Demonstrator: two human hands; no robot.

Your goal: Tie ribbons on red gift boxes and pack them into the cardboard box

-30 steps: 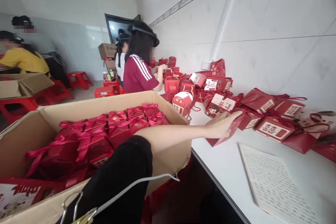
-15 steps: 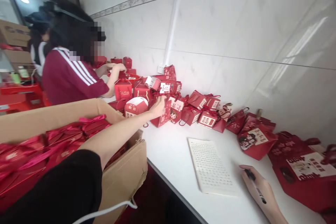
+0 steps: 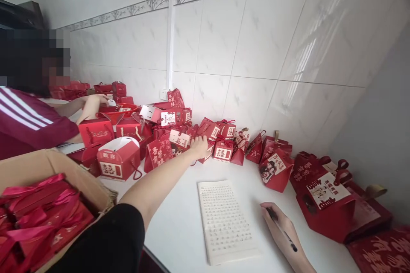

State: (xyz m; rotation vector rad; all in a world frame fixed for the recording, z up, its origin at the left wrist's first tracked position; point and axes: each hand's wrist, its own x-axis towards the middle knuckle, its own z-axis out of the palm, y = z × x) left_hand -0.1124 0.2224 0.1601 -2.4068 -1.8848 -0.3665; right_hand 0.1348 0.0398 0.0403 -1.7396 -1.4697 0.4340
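My left hand [image 3: 200, 147] reaches across the table to the row of small red gift boxes. Its slightly bent, parted fingers lie against a red gift box [image 3: 208, 155], which they partly cover; no firm grip shows. Beside it stands a red box with a white label [image 3: 223, 152]. A patterned red box [image 3: 159, 152] is left of my wrist. My right hand [image 3: 283, 232] rests on the table, closed around a black-and-clear pen [image 3: 290, 242] that lies slanted in the fingers. To its left lies a notepad [image 3: 226, 224] filled with handwritten lines.
A cardboard carton [image 3: 96, 183] with ribboned red boxes is at lower left. A co-worker in a maroon striped sleeve [image 3: 28, 115] handles something by a red basket [image 3: 120, 113]. Larger red gift bags [image 3: 326, 196] line the right side, before a tiled wall [image 3: 256, 47].
My left hand has moved right along the row, from the patterned red box to the boxes beside it. My view has turned right. The right hand still holds the pen.
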